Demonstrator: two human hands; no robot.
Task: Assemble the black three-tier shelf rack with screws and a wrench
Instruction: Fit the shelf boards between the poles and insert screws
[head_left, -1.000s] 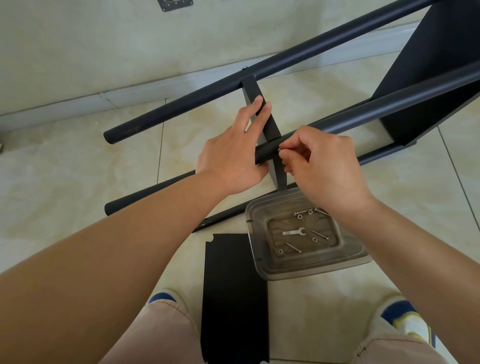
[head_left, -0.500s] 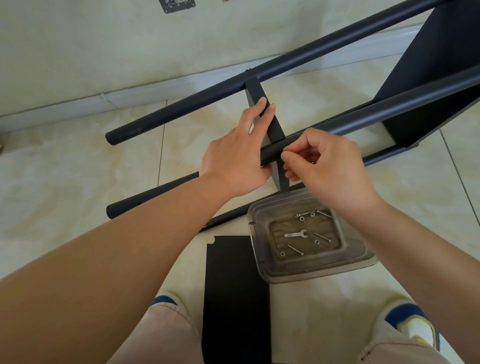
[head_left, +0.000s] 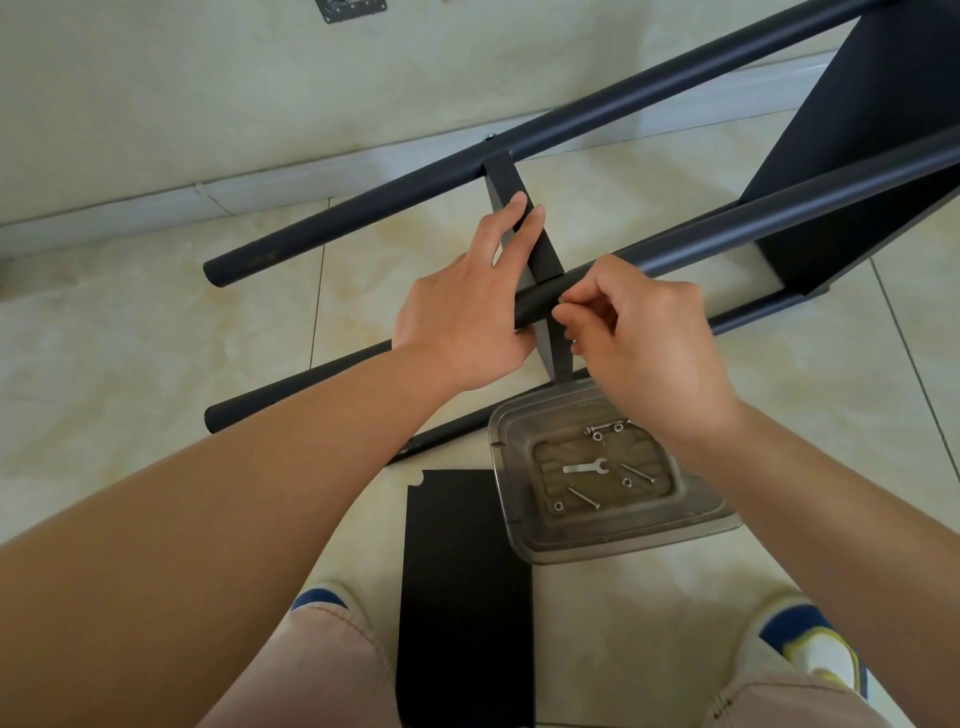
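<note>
Left hand (head_left: 467, 317) grips the middle shelf panel (head_left: 524, 228) while right hand (head_left: 639, 338) pinches something small, likely a screw, against the pole (head_left: 540, 306) at frame centre; misalignment could drop it.

Four black poles (head_left: 597, 122), three shelf panels (head_left: 465, 597), one clear tray (head_left: 623, 545), one wrench (head_left: 586, 467), three loose screws (head_left: 583, 498), two hands (head_left: 462, 322).

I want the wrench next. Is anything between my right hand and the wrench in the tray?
Nothing visible. The wrench lies uncovered in the tray, with loose screws beside it, not on it. The right hand is just above the tray, at the tube.
</note>
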